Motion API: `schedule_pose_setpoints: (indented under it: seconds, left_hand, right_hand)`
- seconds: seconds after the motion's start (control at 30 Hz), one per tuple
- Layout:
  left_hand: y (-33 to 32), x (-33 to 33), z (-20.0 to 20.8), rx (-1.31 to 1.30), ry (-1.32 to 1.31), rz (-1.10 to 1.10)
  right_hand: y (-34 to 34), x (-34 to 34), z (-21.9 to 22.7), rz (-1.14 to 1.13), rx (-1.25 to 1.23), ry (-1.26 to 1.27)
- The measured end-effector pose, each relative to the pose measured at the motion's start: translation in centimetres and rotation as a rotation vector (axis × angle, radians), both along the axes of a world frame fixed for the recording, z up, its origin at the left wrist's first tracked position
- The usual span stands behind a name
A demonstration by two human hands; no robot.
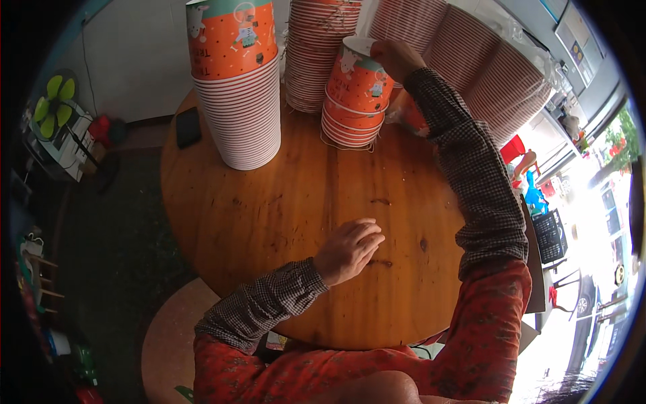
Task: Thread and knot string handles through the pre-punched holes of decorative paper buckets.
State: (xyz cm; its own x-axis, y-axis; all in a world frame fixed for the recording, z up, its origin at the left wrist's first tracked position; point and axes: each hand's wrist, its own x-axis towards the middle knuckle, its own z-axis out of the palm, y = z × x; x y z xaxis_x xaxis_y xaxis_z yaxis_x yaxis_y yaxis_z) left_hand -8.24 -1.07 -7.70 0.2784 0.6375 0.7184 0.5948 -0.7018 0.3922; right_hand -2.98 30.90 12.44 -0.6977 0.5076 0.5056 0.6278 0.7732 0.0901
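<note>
My right hand (398, 59) reaches to the far side of a round wooden table, its fingers closed on the white upper edge of an orange and mint-green paper bucket (359, 82). That bucket tops a short nested stack of paper buckets (351, 129). Closer to me, my left hand (350, 250) rests at the middle of the table, fingers loosely bent and a little apart, with nothing visible in it. A tall stack of matching buckets (241, 118) stands to the left of the short one; its top bucket shows the orange print and the lower ones mostly white rims.
Behind the short stack rises another tall bucket stack (321, 57). Long nested rows of buckets in clear plastic (464, 60) lean at the back right. A dark phone-like object (188, 128) lies by the table's left edge. A green-bladed fan (55, 106) stands beyond it.
</note>
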Motion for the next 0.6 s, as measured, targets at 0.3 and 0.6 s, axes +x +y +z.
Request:
schedule_pose_setpoints:
  seconds: [0.3, 0.6]
  left_hand:
    - [-0.5, -0.5, 0.4, 0.021, -0.016, 0.001]
    - [-0.2, -0.7, -0.4, 0.020, -0.006, 0.047]
  right_hand:
    - [-2.7, -0.6, -4.2, -0.064, -0.046, -0.001]
    - [-4.0, -1.8, -3.6, -0.104, -0.068, 0.138]
